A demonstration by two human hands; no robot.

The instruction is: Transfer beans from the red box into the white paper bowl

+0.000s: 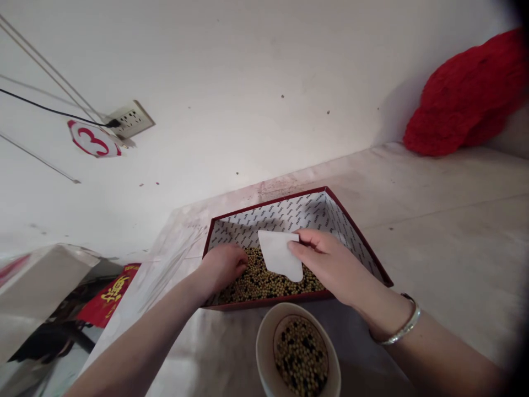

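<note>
A red-rimmed box (355, 231) with a patterned white lining lies on a pale table, its near part covered with mixed yellow and black beans (264, 284). My left hand (223, 267) rests knuckles-up in the beans at the box's left side, fingers curled down among them. My right hand (328, 264) holds a white card (281, 255) by its right edge, with the card's lower end over the beans. A silver bangle (403, 328) sits on that wrist. Just in front of the box stands a white bowl (264, 344) holding more of the same beans.
The table (446, 220) meets a white wall with a power socket (131, 118), a black cable and a red "3" sticker (93, 140). A red fluffy cushion (471, 94) lies at the far right. Left of the table are a white box and red packaging.
</note>
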